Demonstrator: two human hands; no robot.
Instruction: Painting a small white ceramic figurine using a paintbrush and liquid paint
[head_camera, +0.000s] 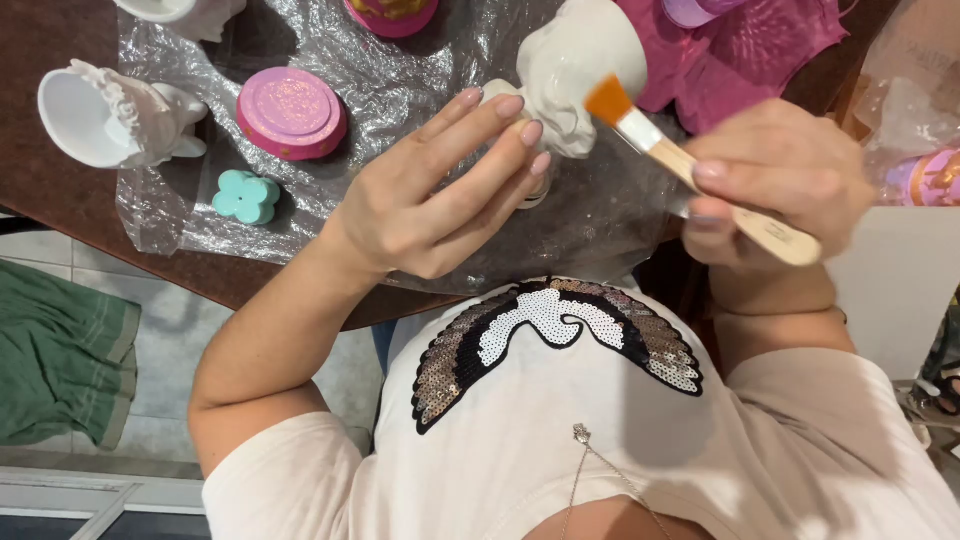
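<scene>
My left hand (430, 200) grips a white unpainted plaster figurine (580, 60) from below, fingers wrapped around its base, which they hide. My right hand (780, 180) is closed on the wooden handle of a flat paintbrush (650, 140). The brush's orange bristles touch or nearly touch the figurine's right side. Both hands hover over a crinkled clear plastic sheet (400, 70) spread on a brown table (50, 200).
On the sheet lie a round pink lid-shaped piece (291, 112), a small teal flower shape (246, 196) and a white figurine on its side (110, 112). Another pink piece (392, 15) sits at the top edge. Pink crumpled plastic (760, 50) lies top right. A green cloth (60, 360) is on the floor, left.
</scene>
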